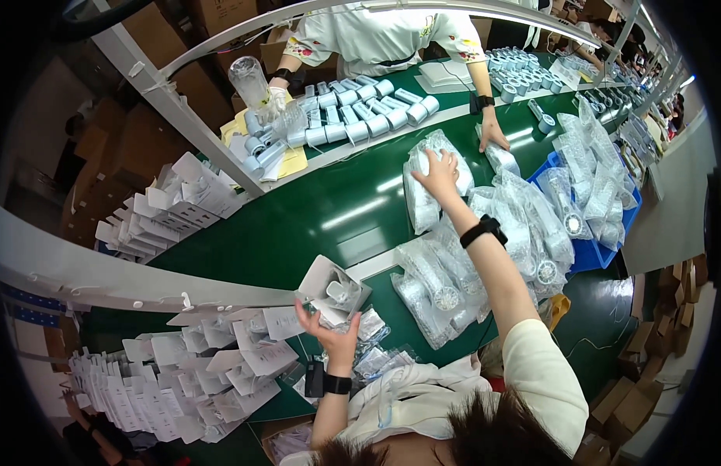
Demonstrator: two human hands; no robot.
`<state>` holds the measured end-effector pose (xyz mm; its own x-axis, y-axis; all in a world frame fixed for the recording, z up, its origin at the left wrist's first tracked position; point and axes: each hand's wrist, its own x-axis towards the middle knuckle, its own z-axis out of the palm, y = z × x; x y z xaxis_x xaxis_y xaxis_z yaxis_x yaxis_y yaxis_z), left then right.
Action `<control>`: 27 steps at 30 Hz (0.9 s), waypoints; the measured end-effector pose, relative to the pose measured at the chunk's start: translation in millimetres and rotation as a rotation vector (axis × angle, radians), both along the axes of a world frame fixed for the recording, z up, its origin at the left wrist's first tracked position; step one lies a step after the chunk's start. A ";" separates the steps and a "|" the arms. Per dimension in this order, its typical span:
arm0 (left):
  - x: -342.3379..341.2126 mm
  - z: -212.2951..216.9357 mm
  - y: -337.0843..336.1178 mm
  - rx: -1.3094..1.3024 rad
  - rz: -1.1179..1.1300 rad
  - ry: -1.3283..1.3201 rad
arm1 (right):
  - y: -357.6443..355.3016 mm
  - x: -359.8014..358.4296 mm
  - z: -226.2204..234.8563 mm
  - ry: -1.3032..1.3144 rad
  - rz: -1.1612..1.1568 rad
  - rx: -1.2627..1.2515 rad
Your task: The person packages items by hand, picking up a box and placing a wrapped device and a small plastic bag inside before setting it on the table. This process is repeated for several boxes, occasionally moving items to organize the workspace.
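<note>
Hands [437,175] over green conveyor table [322,210], cardboard-stacked workshop.

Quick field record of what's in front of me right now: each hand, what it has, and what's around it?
left hand: holds an open white carton above the green table
right hand: stretched out, fingers on a clear-bagged handheld fan
near right: pile of bagged fans, blue bin full of more
near left: stacks of flat white cartons
across table: a co-worker's hand on another bag
</note>
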<state>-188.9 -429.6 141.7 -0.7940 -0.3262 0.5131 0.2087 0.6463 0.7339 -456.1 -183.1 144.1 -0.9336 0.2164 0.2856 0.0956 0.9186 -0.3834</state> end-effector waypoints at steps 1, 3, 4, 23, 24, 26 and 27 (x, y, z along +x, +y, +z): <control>-0.2 14.0 7.2 -0.135 0.047 0.157 | 17.9 -21.0 -5.9 -0.154 -0.180 0.078; 21.6 20.7 22.3 -0.241 -0.039 0.201 | 44.3 -46.0 -23.0 -0.277 -0.194 0.028; 16.6 34.3 41.8 -0.016 -0.233 0.163 | 55.2 -56.8 -29.5 -0.402 -0.199 -0.020; -243.2 -89.2 117.0 0.371 -0.108 -0.809 | 63.3 -73.0 -57.3 -1.056 0.376 -0.690; -245.4 -94.9 108.1 0.463 -0.105 -0.792 | 57.1 -70.9 -50.5 -1.075 0.402 -0.694; -243.7 -97.5 95.3 0.551 -0.087 -0.781 | 51.3 -64.3 -36.7 -1.124 0.471 -0.770; -241.4 -85.5 101.5 0.620 -0.124 -0.771 | 58.4 -61.9 -33.2 -1.130 0.458 -0.781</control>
